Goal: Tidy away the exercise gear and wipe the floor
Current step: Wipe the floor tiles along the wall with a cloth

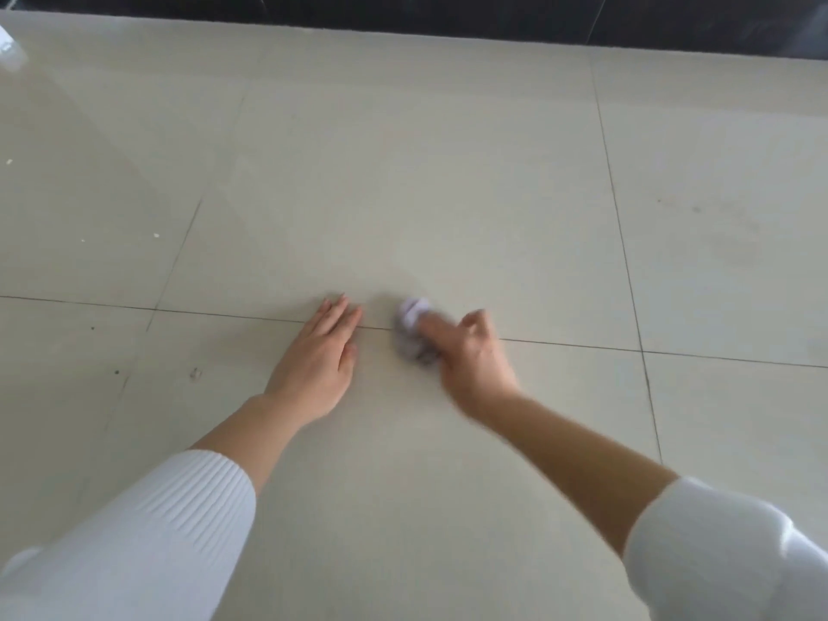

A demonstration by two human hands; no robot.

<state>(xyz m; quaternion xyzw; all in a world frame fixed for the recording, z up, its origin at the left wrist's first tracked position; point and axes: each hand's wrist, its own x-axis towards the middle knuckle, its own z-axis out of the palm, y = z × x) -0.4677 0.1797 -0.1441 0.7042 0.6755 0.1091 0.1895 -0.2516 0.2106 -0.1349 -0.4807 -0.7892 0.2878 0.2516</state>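
Left hand [320,356] flat on the tiled floor [448,172], fingers straight, holding nothing; right hand [466,356] just beside it, blurred, fingers curled round a crumpled pale cloth [414,324] pressed to the floor at its fingertips.

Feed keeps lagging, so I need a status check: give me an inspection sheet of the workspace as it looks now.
Surface: pale, glossy tiled floor.
Job's things: crumpled cloth on the floor, blurred; no exercise gear seen.
Clutter: white specks and dark spots on the left tiles.
Hands: left hand flat on the floor, fingers straight; right hand grips the cloth.
Cables: nothing seen.
Surroundings: dark wall along the far edge; unclear pale object at top left.
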